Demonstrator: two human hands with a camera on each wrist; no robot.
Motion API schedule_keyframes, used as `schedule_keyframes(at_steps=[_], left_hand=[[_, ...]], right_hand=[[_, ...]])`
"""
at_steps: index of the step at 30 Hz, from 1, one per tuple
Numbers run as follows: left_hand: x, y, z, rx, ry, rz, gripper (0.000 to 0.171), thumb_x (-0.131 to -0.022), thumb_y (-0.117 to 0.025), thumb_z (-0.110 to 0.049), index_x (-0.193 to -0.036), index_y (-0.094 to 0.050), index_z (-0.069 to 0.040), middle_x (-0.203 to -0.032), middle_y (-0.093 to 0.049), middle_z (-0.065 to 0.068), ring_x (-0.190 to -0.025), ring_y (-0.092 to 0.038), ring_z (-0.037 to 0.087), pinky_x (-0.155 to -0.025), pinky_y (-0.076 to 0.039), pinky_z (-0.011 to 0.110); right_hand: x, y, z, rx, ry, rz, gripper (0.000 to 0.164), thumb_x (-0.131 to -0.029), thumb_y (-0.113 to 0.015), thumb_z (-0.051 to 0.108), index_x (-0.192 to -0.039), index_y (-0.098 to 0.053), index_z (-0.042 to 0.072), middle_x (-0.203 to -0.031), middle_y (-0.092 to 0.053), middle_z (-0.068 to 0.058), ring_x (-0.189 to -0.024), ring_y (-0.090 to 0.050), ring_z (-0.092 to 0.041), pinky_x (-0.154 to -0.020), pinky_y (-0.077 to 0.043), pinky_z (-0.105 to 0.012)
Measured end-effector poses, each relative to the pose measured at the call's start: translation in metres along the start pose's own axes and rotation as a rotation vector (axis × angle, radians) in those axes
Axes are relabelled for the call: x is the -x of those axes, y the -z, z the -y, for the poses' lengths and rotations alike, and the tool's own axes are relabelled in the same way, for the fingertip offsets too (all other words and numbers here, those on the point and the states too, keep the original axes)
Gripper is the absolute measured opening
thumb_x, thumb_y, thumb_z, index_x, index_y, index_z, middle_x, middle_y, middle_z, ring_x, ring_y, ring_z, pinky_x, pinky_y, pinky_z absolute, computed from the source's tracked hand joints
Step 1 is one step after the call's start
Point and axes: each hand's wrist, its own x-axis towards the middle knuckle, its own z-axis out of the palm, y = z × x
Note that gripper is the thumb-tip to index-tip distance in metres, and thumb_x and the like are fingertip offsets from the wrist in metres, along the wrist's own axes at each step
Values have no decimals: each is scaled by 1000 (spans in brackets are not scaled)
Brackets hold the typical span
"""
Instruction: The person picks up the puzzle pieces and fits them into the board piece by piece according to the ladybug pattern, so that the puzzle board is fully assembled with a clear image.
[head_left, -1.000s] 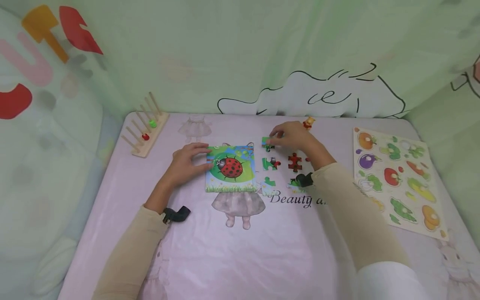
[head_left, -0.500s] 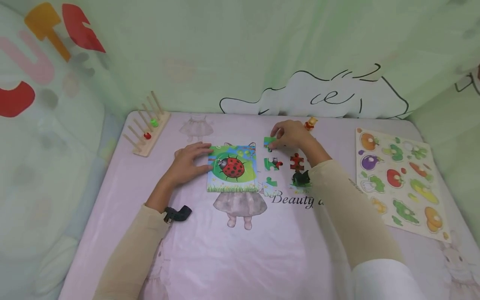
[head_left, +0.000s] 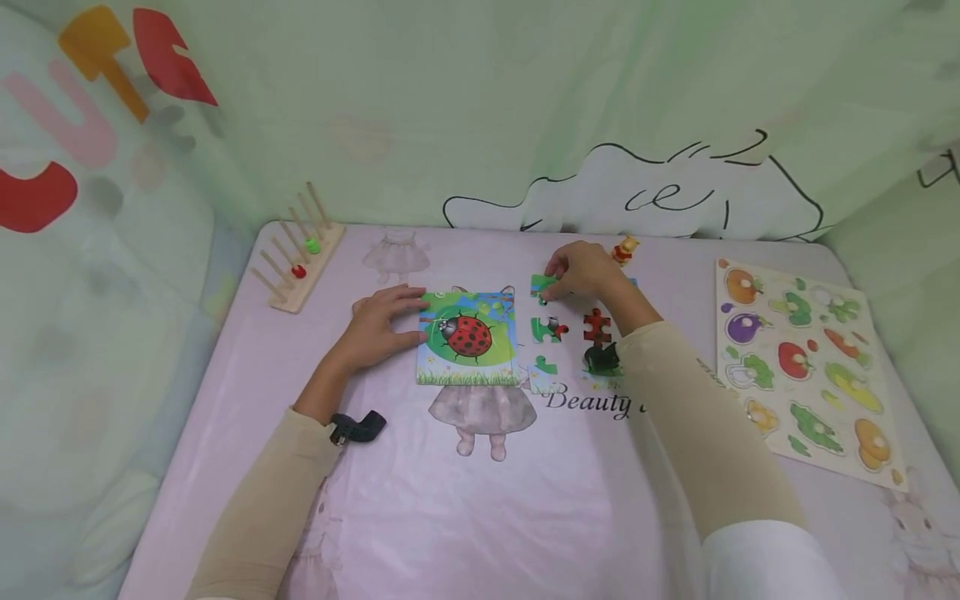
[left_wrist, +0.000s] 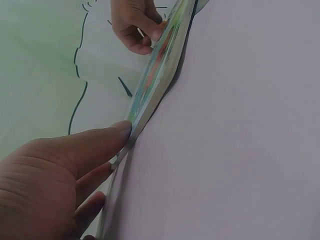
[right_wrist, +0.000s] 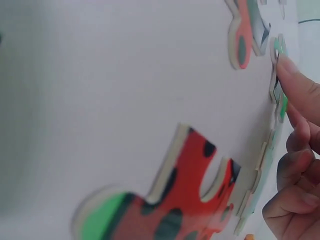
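Note:
A square ladybug picture board (head_left: pixel 468 337) lies at mid-table. My left hand (head_left: pixel 382 325) touches its left edge with thumb and spread fingers; in the left wrist view the thumb (left_wrist: pixel 112 136) lies along the edge. To the right of the board, my right hand (head_left: pixel 588 271) pinches a green-and-blue jigsaw piece (head_left: pixel 538 282) between thumb and index finger, low at the table. Below it are a green piece with the ladybug's head (head_left: pixel 546 330) and a green-and-white corner piece (head_left: pixel 545 367). A red spotted piece (head_left: pixel 597 325) sits farther right; my wrist and its black camera partly hide other pieces.
A wooden peg rack (head_left: pixel 307 271) with red and green beads stands at the back left. The vegetable puzzle board (head_left: pixel 810 367) lies at the right. Behind my right hand is a small bear figure (head_left: pixel 624 250). Fabric walls (head_left: pixel 375 125) rise along the table's back and sides.
The head view has turned slightly, shifting the scene a little rightward. My right wrist has swung slightly left over the pieces, its fingers staying at the same piece. The left hand keeps to the board's edge.

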Motion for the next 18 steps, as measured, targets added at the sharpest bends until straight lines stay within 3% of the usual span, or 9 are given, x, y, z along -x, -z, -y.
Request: schedule_keyframes(at_steps=[6, 18], left_hand=[[0, -1, 0, -1, 2, 5, 55, -89, -80, -33, -139, -64, -15, -156, -50, 3, -151, -35, 28, -113, -19, 60], [0, 1, -2, -4, -1, -9, 52, -90, -79, -31, -137, -66, -14, -154, -52, 3, -150, -37, 29, -111, -21, 60]], right_hand=[[1, 0, 4, -32, -25, 13, 35, -83, -86, 24, -106, -65, 9, -107, -60, -11, -98, -51, -29, -84, -43, -41], [11, 3, 13, -217, -20, 13, 19, -96, -72, 25, -112, -68, 15, -123, -61, -12, -106, -53, -32, -85, -45, -43]])
